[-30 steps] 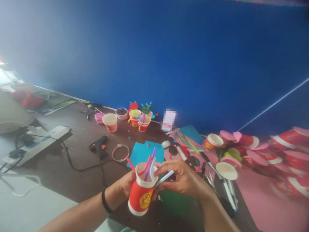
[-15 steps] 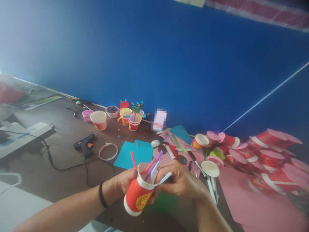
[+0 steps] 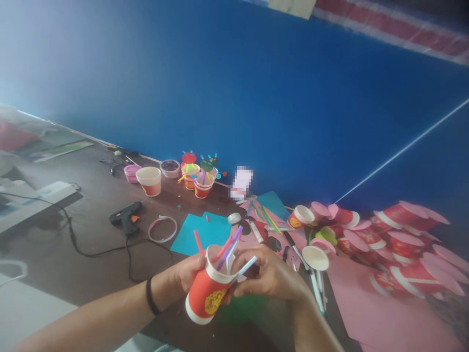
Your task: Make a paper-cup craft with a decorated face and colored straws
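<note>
A red paper cup [image 3: 205, 293] with a white rim and a yellow printed emblem is tilted in my left hand [image 3: 190, 274], which is wrapped around its side. Bent drinking straws stand in it: a red straw [image 3: 198, 242], a purple straw [image 3: 234, 237] and a white one. My right hand [image 3: 271, 274] is curled at the cup's right rim, thumb and fingers around a light blue straw [image 3: 248, 265] that sticks out there. Its exact fingertip contact is partly hidden.
Beyond the cup lie blue paper sheets [image 3: 194, 232], a tape ring [image 3: 162, 230] and a black glue gun [image 3: 126, 217] with a cord. Decorated cups [image 3: 204, 186] stand by the blue wall. Many red cups [image 3: 406, 244] and pink paper [image 3: 359, 298] fill the right.
The cup and both hands have shifted slightly left in view. My right thumb and fingers look a little further apart around the light blue straw.
</note>
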`<act>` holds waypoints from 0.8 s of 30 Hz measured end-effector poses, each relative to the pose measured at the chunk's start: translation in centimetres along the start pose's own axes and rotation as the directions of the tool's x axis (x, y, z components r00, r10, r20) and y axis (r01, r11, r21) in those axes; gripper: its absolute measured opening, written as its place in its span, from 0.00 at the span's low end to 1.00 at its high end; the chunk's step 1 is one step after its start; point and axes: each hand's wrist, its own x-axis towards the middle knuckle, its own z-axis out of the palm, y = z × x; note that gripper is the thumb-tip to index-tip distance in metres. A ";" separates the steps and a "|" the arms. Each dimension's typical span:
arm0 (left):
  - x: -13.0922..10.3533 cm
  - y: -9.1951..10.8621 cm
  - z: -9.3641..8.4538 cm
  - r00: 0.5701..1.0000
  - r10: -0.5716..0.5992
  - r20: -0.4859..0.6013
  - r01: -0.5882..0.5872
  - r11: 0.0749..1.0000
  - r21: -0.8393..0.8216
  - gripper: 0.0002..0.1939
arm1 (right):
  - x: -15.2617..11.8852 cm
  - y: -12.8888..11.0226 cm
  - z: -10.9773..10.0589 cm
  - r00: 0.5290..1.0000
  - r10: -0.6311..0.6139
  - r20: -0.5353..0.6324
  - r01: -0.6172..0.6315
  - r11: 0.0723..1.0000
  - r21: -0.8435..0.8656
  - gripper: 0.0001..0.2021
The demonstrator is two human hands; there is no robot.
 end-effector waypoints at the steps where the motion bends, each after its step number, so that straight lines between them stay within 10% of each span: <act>1: 0.0 0.1 0.0 1.000 0.025 -0.001 -0.025 1.000 0.010 0.36 | 0.0 0.2 0.0 1.000 0.021 -0.019 -0.022 1.000 -0.016 0.13; 14: 0.5 1.8 1.6 0.977 0.213 0.006 -0.212 0.967 0.140 0.41 | -0.9 2.5 1.2 0.959 0.122 -0.255 -0.090 0.987 0.134 0.29; 24: 0.0 3.0 -0.1 0.905 0.366 -0.215 -0.241 0.860 0.450 0.57 | -0.4 5.5 5.3 0.788 0.004 -0.616 -0.112 0.984 -0.138 0.38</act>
